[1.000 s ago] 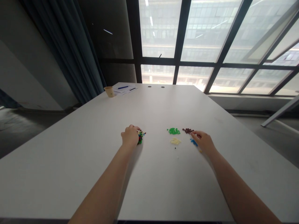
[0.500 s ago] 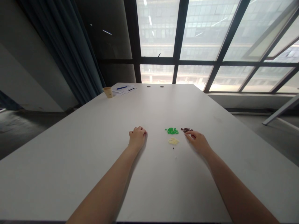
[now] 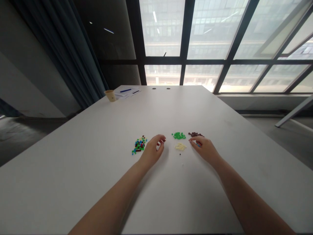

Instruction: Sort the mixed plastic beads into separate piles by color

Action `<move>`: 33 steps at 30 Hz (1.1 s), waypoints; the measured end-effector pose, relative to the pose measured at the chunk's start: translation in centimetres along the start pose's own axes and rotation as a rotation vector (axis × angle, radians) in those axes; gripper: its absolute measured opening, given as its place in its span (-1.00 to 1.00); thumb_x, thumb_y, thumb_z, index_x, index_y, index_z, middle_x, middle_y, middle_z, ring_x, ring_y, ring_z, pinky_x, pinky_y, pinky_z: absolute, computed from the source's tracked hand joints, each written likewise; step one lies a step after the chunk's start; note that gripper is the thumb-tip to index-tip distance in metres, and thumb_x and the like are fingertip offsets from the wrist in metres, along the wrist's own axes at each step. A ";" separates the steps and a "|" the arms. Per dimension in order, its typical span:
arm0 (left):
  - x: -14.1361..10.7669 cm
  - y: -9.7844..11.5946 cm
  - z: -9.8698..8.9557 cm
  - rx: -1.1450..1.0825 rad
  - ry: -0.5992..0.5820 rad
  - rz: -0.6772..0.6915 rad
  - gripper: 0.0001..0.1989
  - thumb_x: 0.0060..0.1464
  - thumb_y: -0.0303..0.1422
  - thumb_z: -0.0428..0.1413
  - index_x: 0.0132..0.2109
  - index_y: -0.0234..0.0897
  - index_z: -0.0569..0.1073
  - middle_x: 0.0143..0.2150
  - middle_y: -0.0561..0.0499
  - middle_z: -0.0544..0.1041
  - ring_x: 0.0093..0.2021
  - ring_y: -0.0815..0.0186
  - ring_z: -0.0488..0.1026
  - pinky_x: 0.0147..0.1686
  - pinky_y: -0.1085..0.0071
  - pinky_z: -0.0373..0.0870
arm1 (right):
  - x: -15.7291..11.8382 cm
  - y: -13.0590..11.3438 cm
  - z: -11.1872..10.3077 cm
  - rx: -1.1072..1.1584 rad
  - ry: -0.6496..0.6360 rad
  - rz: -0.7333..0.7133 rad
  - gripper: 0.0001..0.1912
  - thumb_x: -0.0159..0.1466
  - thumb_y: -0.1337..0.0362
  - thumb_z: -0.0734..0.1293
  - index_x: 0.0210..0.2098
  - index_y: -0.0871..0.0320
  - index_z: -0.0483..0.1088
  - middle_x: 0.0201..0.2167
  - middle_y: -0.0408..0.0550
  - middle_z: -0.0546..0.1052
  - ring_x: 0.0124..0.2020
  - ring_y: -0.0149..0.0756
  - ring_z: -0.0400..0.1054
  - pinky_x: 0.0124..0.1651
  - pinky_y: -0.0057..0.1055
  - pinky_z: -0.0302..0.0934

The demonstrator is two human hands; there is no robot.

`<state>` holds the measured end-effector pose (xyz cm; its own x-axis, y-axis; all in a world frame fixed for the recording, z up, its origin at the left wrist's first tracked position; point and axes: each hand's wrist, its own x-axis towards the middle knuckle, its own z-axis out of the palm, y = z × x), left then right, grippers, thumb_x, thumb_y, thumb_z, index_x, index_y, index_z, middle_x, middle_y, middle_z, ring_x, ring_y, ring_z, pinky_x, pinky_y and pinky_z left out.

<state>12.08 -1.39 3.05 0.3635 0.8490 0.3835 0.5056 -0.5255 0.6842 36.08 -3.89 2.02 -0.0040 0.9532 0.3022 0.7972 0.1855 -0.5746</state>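
Observation:
My left hand (image 3: pixel 153 149) is just right of a mixed pile of small coloured pieces (image 3: pixel 140 145) in green, blue, dark red and yellow. Its thumb and fingers are closed around a small dark brown piece (image 3: pixel 163 140). On the right, my right hand (image 3: pixel 204 147) rests by the dark brown pieces (image 3: pixel 195 134), partly covering them. Its thumb and forefinger meet in a pinch; what they hold is too small to make out. Some blue (image 3: pixel 199 144) shows beneath that hand. Between the hands lie green pieces (image 3: pixel 179 135) and pale yellow pieces (image 3: pixel 180 147).
A single dark piece (image 3: pixel 180 154) lies in front of the yellow pieces. On the far left of the white table (image 3: pixel 156 111) stand a paper cup (image 3: pixel 111 96) and papers (image 3: pixel 122 93) with a blue pen (image 3: pixel 125 90). Large windows are behind the table.
My left hand has moved right, off the mixed pile it was covering, with a dark brown piece in its fingers. My right hand stays by the brown pieces, and blue now shows under it.

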 end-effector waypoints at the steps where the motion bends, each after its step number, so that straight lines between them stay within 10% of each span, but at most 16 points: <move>1: -0.1 0.3 0.0 -0.010 0.005 -0.005 -0.82 0.01 -0.50 -0.09 -0.20 -0.24 0.28 -0.27 0.02 0.41 -0.34 0.42 0.34 -0.38 0.50 0.32 | -0.1 -0.2 0.0 0.002 -0.007 -0.010 -0.74 0.14 0.22 0.17 -0.35 0.15 0.46 -0.44 -0.06 0.48 -0.51 -0.39 0.24 -0.40 -0.46 0.12; 17: -0.6 1.5 0.6 -0.182 -0.064 0.084 -0.83 0.04 -0.47 -0.09 -0.27 -0.26 0.38 -0.27 -0.04 0.41 -0.24 0.36 0.35 -0.24 0.42 0.33 | -1.0 -3.0 0.8 0.074 -0.047 -0.160 -0.78 0.16 0.27 0.19 -0.35 0.15 0.45 -0.58 -0.14 0.35 -0.53 -0.41 0.19 -0.41 -0.47 0.09; 33: -0.6 0.8 1.6 -0.437 -0.031 -0.144 -0.82 0.03 -0.31 0.02 -0.24 -0.29 0.40 -0.25 -0.05 0.46 -0.25 0.35 0.40 -0.22 0.40 0.36 | -1.3 -4.1 0.8 0.151 0.083 -0.257 -0.82 0.16 0.31 0.20 -0.35 0.14 0.44 -0.55 -0.12 0.37 -0.51 -0.41 0.20 -0.37 -0.46 0.12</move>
<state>13.48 -2.40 2.36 0.3404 0.9062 0.2508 0.1778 -0.3239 0.9292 32.32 -5.73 3.38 -0.1393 0.8490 0.5098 0.6775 0.4571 -0.5762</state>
